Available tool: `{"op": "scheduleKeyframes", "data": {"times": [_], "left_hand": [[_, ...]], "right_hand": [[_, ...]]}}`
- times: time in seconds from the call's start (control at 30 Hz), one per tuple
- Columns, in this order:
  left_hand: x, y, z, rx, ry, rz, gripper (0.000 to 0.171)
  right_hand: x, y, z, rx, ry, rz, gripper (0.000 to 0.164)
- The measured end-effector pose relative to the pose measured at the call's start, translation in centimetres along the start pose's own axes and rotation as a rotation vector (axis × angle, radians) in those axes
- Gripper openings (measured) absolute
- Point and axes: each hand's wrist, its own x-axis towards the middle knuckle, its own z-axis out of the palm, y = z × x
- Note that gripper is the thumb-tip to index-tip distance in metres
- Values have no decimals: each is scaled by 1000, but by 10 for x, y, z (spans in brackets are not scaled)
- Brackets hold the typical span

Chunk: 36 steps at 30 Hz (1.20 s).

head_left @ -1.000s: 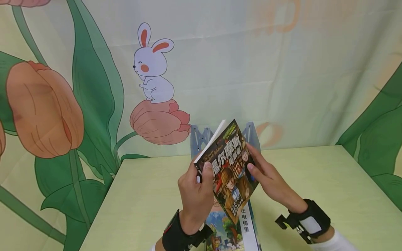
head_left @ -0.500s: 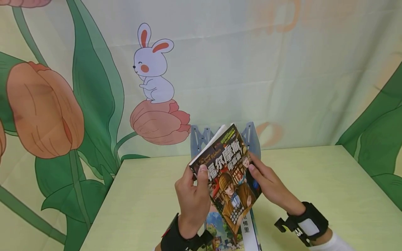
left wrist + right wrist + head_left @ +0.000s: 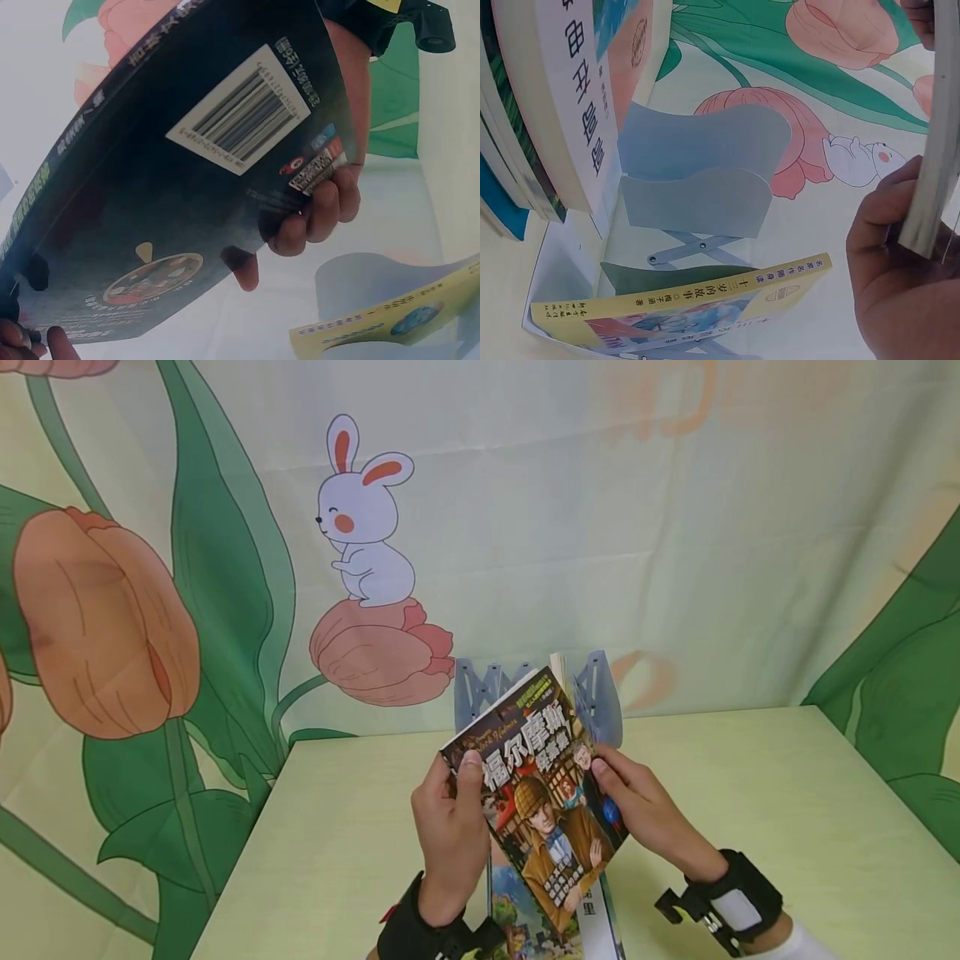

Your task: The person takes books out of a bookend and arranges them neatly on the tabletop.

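Both hands hold a paperback book (image 3: 547, 810) with a dark, illustrated cover, raised at a tilt above the table. My left hand (image 3: 453, 835) grips its upper left side, thumb on the front cover. On the opposite edge, my right hand (image 3: 648, 802) pinches the book, thumb in front. The left wrist view shows the dark back cover with a barcode (image 3: 240, 112). Beneath the held book lie several stacked books (image 3: 517, 902), partly hidden. Behind it stands a grey-blue folding book rack (image 3: 471, 693); a yellow-spined book (image 3: 682, 289) stands in it in the right wrist view.
The pale table (image 3: 345, 843) extends to both sides of the books. A printed curtain (image 3: 540, 527) with tulips and a rabbit hangs behind the table. The rack is close to the table's back edge.
The held book has turned so its front cover faces me more fully, and it sits slightly lower and further left. The left hand shifted left with it; both hands keep their hold.
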Motion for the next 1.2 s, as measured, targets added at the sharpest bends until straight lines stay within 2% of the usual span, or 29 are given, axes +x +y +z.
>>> {"op": "scheduleKeyframes", "data": {"times": [0.03,0.13,0.23,0.27,0.33,0.4,0.5,0.97,1.13,1.2], "left_hand": [[0,2,-1,-26,0,-26,14],[3,14,-3,-31,8,-38,17],[15,57,-8,-63,20,-91,16],[18,67,-10,-52,20,-110,18],[25,91,-14,-70,21,-191,25],[26,99,-15,-59,16,-261,26],[26,99,-17,-55,12,-336,26],[16,75,-19,-87,-40,-423,32],[14,73,-20,-109,-59,-496,34],[12,71,-21,-118,-75,-529,29]], "right_hand": [[0,0,0,1,4,-4,34],[0,0,2,35,0,1,25],[-3,0,4,74,-9,32,24],[-4,0,4,86,-12,44,24],[-6,0,6,99,-14,61,24],[-8,0,7,109,-14,64,23],[-10,0,9,127,-10,64,22],[-22,-1,14,198,-17,162,26],[-27,-1,15,185,8,165,27],[-28,-1,15,170,22,157,26]]}}
